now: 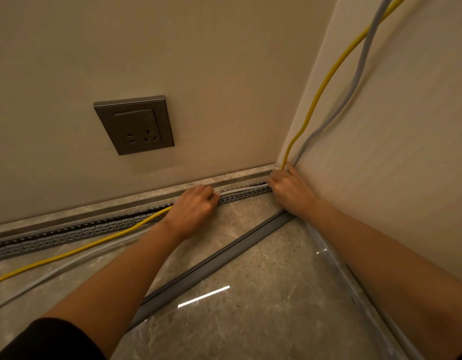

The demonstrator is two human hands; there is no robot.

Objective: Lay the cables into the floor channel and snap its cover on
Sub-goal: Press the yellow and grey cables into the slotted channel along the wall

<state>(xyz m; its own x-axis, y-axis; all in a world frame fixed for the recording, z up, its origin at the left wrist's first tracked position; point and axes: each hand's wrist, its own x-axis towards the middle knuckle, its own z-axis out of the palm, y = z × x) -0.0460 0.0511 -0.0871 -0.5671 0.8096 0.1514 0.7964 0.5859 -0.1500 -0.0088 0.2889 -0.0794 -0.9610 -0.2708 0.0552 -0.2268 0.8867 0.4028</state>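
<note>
Both hands, left and right, press cables into the channel, fingertips hidden.

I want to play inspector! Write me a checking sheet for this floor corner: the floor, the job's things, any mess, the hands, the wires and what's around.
Surface: glossy marble floor, bare in the middle.
Job's things: slotted floor channel runs along the wall, uncovered; grey cover strip lies loose, slanting across the floor.
Clutter: nothing seen.
Grippers: left hand presses at the channel; right hand works at the corner.
Cables: yellow cable and grey cable come down the right wall; left of the hands both lie on the floor outside the channel.
Surroundings: grey wall socket, nothing plugged in.
</note>
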